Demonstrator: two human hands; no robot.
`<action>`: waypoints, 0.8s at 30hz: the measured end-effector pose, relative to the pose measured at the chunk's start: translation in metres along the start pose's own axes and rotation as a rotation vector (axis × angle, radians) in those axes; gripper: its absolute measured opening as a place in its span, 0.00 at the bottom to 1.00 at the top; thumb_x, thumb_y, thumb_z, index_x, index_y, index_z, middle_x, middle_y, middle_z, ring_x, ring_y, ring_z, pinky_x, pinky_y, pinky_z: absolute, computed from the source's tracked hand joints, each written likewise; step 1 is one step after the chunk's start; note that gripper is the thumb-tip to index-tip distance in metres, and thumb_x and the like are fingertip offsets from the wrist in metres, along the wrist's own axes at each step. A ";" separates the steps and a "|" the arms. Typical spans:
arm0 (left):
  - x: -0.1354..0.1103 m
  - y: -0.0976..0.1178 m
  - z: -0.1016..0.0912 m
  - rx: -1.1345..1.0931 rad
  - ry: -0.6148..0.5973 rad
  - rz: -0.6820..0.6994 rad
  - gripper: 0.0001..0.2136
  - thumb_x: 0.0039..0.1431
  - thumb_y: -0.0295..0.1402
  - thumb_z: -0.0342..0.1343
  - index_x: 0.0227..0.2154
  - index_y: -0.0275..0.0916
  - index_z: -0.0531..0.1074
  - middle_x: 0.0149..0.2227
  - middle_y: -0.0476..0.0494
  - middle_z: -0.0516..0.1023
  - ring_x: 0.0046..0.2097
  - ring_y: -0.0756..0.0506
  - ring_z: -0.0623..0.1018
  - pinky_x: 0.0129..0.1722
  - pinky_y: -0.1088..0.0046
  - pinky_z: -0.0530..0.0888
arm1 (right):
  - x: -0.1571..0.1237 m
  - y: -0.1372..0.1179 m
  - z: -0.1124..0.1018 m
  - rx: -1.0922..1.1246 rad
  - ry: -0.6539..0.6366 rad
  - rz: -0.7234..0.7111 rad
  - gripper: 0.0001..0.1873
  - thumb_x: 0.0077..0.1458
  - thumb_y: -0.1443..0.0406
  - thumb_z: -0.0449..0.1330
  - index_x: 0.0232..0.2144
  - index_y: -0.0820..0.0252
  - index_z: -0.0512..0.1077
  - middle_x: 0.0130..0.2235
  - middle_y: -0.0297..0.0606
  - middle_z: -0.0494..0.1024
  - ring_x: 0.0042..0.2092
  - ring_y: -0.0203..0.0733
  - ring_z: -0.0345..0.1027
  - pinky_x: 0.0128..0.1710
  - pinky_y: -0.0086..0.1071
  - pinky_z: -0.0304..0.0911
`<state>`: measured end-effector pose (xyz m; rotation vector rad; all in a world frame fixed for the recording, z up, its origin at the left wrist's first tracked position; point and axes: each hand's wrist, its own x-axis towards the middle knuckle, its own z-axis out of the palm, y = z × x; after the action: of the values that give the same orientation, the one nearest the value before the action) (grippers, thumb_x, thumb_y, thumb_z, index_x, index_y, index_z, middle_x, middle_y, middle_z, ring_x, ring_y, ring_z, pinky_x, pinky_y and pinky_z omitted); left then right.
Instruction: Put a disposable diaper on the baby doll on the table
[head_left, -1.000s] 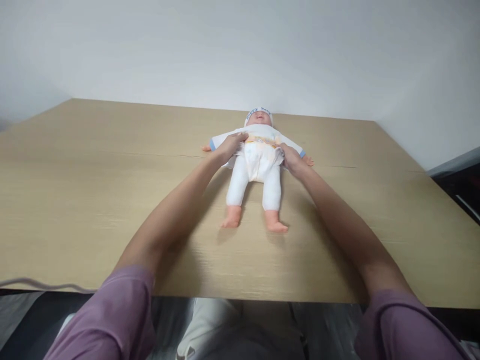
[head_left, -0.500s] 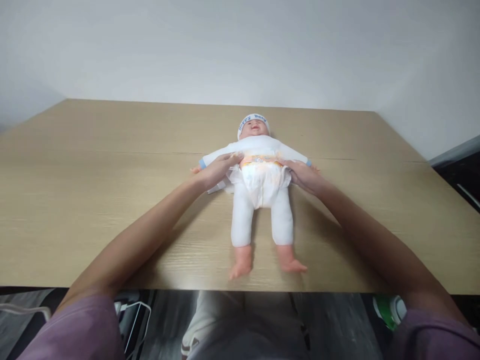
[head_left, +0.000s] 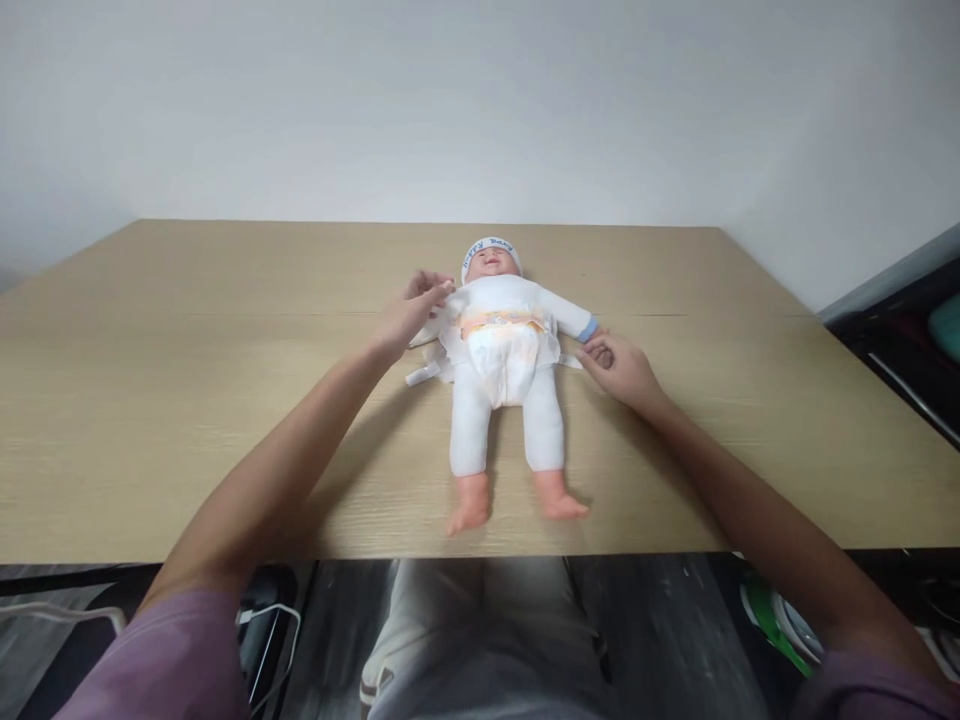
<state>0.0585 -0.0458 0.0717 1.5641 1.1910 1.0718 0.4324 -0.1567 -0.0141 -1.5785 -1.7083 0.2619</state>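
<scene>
A baby doll (head_left: 504,372) lies on its back on the wooden table (head_left: 150,420), head away from me, bare feet near the front edge. It wears a white suit, a white cap and a nappy with an orange band. My left hand (head_left: 409,312) is at the doll's left shoulder, fingers closed on the white sleeve. My right hand (head_left: 619,365) rests beside the doll's other side, pinching a thin white tie or tab close to the doll's small hand.
White ties (head_left: 424,372) trail on the table beside the doll's hip. Below the table edge are my legs, white cables (head_left: 262,640) at the left and a green-and-white object (head_left: 772,615) on the floor at the right. A dark shelf stands far right.
The doll has been drawn nearer the front edge over the second. My left hand moved from its waist up to the shoulder; my right hand slid outward from the waist to the tie.
</scene>
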 end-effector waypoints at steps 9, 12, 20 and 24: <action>-0.025 0.046 0.079 0.731 -0.257 0.560 0.16 0.74 0.48 0.56 0.47 0.41 0.78 0.56 0.35 0.81 0.63 0.32 0.73 0.68 0.46 0.65 | 0.002 0.003 0.013 -0.124 -0.025 -0.054 0.20 0.62 0.47 0.68 0.33 0.51 0.69 0.37 0.43 0.81 0.42 0.54 0.76 0.50 0.47 0.71; -0.026 0.038 0.092 0.824 -0.292 0.591 0.18 0.73 0.51 0.58 0.50 0.42 0.79 0.59 0.34 0.80 0.65 0.29 0.71 0.67 0.45 0.66 | 0.001 0.002 0.012 -0.124 -0.042 -0.006 0.20 0.61 0.47 0.70 0.32 0.51 0.69 0.38 0.42 0.82 0.44 0.54 0.77 0.50 0.46 0.71; -0.024 0.026 0.091 0.838 -0.288 0.590 0.19 0.68 0.51 0.62 0.53 0.45 0.79 0.62 0.39 0.79 0.68 0.28 0.69 0.68 0.45 0.66 | -0.001 -0.010 0.007 -0.115 -0.096 0.172 0.20 0.57 0.47 0.71 0.31 0.51 0.70 0.36 0.40 0.82 0.41 0.52 0.78 0.45 0.42 0.68; -0.024 0.029 0.091 0.829 -0.297 0.583 0.18 0.67 0.50 0.62 0.52 0.45 0.78 0.62 0.39 0.79 0.67 0.28 0.69 0.67 0.44 0.66 | -0.004 -0.015 0.004 -0.089 -0.110 0.191 0.21 0.56 0.44 0.68 0.29 0.52 0.71 0.33 0.40 0.82 0.39 0.51 0.76 0.41 0.41 0.65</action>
<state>0.1482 -0.0859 0.0738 2.7274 1.0408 0.6449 0.4183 -0.1619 -0.0088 -1.8259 -1.6729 0.3781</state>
